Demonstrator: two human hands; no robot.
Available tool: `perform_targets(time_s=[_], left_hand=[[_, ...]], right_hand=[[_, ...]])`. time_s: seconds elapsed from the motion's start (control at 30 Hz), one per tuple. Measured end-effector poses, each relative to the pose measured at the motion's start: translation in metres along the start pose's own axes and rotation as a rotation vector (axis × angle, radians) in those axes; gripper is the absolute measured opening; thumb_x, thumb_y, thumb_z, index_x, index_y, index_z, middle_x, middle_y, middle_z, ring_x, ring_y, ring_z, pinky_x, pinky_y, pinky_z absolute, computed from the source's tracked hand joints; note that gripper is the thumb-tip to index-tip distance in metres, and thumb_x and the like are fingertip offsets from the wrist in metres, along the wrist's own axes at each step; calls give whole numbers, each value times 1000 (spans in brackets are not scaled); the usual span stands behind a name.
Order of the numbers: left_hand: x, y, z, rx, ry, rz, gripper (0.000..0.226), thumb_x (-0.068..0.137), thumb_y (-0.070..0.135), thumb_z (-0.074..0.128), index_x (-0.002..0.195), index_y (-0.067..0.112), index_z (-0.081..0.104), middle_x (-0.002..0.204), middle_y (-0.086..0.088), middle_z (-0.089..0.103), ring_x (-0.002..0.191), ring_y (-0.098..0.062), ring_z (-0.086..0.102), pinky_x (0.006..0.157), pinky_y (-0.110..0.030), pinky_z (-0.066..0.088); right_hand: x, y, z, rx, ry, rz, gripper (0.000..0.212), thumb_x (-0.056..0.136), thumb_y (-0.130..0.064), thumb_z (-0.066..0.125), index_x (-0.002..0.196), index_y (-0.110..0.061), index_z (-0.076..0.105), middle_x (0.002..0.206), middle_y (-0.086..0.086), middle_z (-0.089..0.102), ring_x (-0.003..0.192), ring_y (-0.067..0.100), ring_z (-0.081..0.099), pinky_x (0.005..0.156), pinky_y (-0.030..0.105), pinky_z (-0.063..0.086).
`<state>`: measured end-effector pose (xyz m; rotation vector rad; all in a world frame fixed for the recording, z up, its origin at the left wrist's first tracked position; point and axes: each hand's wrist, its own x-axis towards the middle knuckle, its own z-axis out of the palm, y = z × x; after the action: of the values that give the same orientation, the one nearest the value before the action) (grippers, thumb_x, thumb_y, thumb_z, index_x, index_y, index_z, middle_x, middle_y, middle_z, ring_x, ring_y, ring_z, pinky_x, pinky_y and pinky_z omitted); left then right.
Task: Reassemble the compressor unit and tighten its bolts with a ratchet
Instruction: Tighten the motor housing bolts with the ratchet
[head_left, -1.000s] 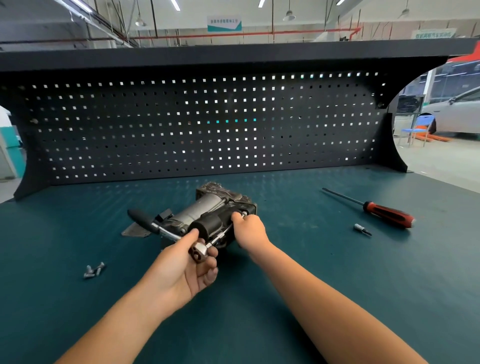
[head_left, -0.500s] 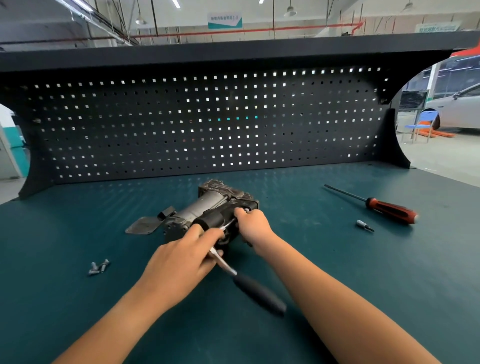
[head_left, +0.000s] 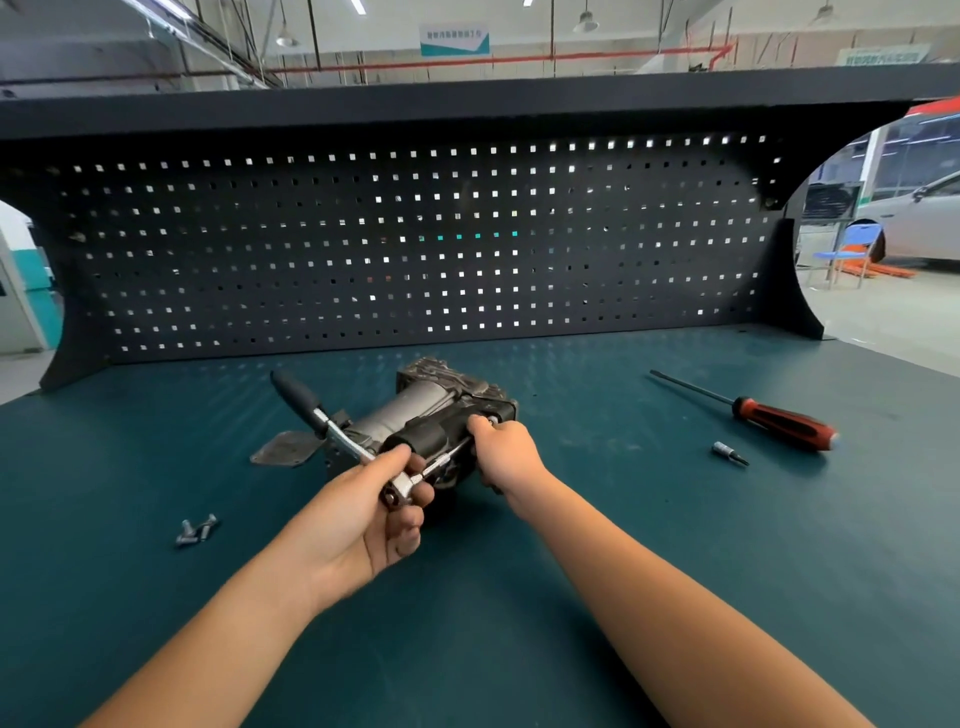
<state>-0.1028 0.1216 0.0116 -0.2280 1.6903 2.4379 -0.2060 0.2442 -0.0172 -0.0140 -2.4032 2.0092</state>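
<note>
The compressor unit, centre frame, looks heavy and rigid; the right hand grips its end while the left hand pinches the ratchet head

Bright, even light: long white ceiling strip lamps overhead plus daylight at right, and light from behind pricks through the holes of the black perforated metal back panel as hot spots, mirrored on the dark teal matte benchtop. Shadows soft, a diffuse patch under the left hand and the grey and black metal compressor unit; small glints on the black-handled chrome ratchet. Centre sharp; wide-angle distortion bows the panel's top edge, and the white car far right is soft.
</note>
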Motion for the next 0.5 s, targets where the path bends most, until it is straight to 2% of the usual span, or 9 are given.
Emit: perform_targets(time_s=[0.13,0.37,0.5], left_hand=[[-1,-2,1,265,72,145,15,96,23,48,85,14,52,52,1,56,35,-10,44,34,-18,37],[-1,-5,2,410,114,243,14,96,22,47,86,13,52,51,3,55,36,-11,44,36,-19,37],[3,-12,0,750,136,437,14,96,23,45,84,18,49,60,3,54,39,-9,50,46,-22,44]], right_hand=[[0,0,0,4,5,3,33,91,-23,43,60,-13,39,60,2,41,51,17,34,47,25,25],[0,0,1,4,17,-3,31,89,-22,43,60,-12,38,60,2,40,53,18,33,50,27,26],[0,3,2,15,44,-4,36,90,-24,44,57,-13,37,58,2,41,51,18,34,49,26,27]])
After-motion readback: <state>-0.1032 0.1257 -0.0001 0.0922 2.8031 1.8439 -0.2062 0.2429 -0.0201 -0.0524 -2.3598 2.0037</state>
